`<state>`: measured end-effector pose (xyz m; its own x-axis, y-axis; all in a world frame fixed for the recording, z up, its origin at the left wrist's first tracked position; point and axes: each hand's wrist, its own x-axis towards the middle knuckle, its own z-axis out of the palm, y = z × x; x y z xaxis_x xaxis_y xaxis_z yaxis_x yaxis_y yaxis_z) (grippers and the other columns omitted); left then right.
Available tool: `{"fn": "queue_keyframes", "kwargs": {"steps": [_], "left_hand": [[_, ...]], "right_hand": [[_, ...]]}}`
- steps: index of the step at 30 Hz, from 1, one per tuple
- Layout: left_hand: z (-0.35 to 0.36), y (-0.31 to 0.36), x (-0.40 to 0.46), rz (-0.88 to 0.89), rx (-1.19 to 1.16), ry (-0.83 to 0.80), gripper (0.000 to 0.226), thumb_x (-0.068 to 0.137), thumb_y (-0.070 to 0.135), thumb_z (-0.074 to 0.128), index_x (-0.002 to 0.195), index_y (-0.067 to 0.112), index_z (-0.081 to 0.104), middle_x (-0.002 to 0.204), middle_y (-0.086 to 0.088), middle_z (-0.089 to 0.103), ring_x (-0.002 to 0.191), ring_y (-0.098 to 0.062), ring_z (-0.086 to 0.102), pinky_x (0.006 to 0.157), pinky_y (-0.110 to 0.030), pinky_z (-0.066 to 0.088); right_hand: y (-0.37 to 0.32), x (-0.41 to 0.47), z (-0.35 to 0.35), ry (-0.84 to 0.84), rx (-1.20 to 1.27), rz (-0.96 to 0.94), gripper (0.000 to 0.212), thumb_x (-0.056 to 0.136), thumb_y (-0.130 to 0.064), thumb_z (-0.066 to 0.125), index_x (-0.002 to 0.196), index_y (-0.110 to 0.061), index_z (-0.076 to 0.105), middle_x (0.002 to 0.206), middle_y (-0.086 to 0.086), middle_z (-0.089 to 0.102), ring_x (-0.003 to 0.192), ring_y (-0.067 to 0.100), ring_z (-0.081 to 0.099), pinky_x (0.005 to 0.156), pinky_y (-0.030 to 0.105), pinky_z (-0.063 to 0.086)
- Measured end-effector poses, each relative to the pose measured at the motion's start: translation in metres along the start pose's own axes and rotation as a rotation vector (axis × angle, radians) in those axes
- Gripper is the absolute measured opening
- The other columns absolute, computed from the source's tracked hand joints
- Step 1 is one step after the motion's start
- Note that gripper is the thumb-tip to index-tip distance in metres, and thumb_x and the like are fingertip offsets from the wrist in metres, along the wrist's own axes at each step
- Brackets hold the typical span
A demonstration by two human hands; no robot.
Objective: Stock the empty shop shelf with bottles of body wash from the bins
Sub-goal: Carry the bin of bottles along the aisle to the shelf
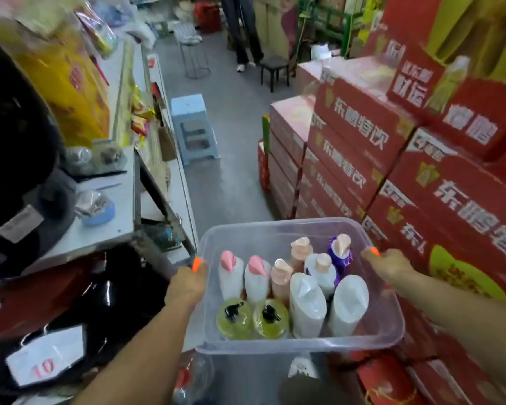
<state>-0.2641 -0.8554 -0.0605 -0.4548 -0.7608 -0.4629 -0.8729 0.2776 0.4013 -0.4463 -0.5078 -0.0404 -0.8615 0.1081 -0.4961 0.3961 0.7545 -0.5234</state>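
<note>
I hold a clear plastic bin (275,226) in front of me above the aisle floor. My left hand (187,283) grips its left rim and my right hand (389,264) grips its right rim. Inside stand several body wash bottles: two white ones with pink caps (231,276), two yellow ones with black pumps (234,318), two large white ones (307,305), peach ones (281,279) and a purple one (341,249). All are upright and packed close together.
Shop shelves (105,229) with goods and dark bags run along the left. Stacked red drink cartons (392,159) wall the right. A light blue plastic stool (195,128) and a dark stool (273,70) stand in the aisle ahead; a person's legs (244,30) are at the far end.
</note>
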Motion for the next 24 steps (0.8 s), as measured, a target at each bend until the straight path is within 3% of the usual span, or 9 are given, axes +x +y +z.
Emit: {"fn": "queue_keyframes", "kwargs": {"steps": [3, 8, 11, 18, 24], "left_hand": [[-0.009, 0.039, 0.054, -0.045, -0.024, -0.002, 0.067, 0.098, 0.053, 0.031, 0.121, -0.003, 0.061, 0.126, -0.029, 0.059, 0.117, -0.041, 0.056, 0.094, -0.04, 0.043], [-0.026, 0.103, 0.132, -0.111, -0.115, 0.064, 0.067, 0.099, 0.051, 0.033, 0.124, -0.007, 0.058, 0.128, -0.031, 0.057, 0.118, -0.042, 0.054, 0.096, -0.042, 0.042], [-0.039, 0.142, 0.202, -0.143, -0.083, 0.043, 0.066, 0.101, 0.048, 0.033, 0.128, -0.008, 0.055, 0.133, -0.032, 0.052, 0.123, -0.043, 0.051, 0.099, -0.041, 0.041], [-0.088, 0.217, 0.377, -0.188, -0.095, 0.048, 0.062, 0.098, 0.049, 0.038, 0.125, -0.003, 0.058, 0.129, -0.031, 0.056, 0.116, -0.041, 0.057, 0.094, -0.039, 0.045], [-0.161, 0.301, 0.516, -0.194, -0.101, 0.109, 0.064, 0.093, 0.057, 0.041, 0.109, 0.0, 0.065, 0.112, -0.026, 0.065, 0.097, -0.041, 0.064, 0.084, -0.044, 0.055]], "right_hand": [[-0.07, 0.064, 0.003, -0.011, -0.041, -0.043, 0.058, 0.087, -0.047, 0.061, 0.105, 0.008, 0.062, 0.105, 0.025, 0.063, 0.093, 0.04, 0.061, 0.078, 0.043, 0.05], [-0.17, 0.14, 0.013, -0.021, -0.097, -0.109, 0.059, 0.091, -0.046, 0.058, 0.112, 0.01, 0.06, 0.115, 0.03, 0.061, 0.103, 0.043, 0.059, 0.077, 0.038, 0.044], [-0.234, 0.196, 0.033, -0.016, -0.124, -0.117, 0.063, 0.089, -0.047, 0.058, 0.118, 0.009, 0.058, 0.121, 0.031, 0.058, 0.108, 0.045, 0.057, 0.087, 0.044, 0.048], [-0.395, 0.315, 0.091, -0.066, -0.112, -0.101, 0.06, 0.086, -0.048, 0.059, 0.114, 0.005, 0.058, 0.114, 0.028, 0.06, 0.097, 0.043, 0.061, 0.082, 0.047, 0.053], [-0.542, 0.402, 0.126, -0.082, -0.038, -0.171, 0.052, 0.087, -0.042, 0.06, 0.093, 0.01, 0.058, 0.084, 0.022, 0.059, 0.075, 0.038, 0.063, 0.061, 0.048, 0.054]]}}
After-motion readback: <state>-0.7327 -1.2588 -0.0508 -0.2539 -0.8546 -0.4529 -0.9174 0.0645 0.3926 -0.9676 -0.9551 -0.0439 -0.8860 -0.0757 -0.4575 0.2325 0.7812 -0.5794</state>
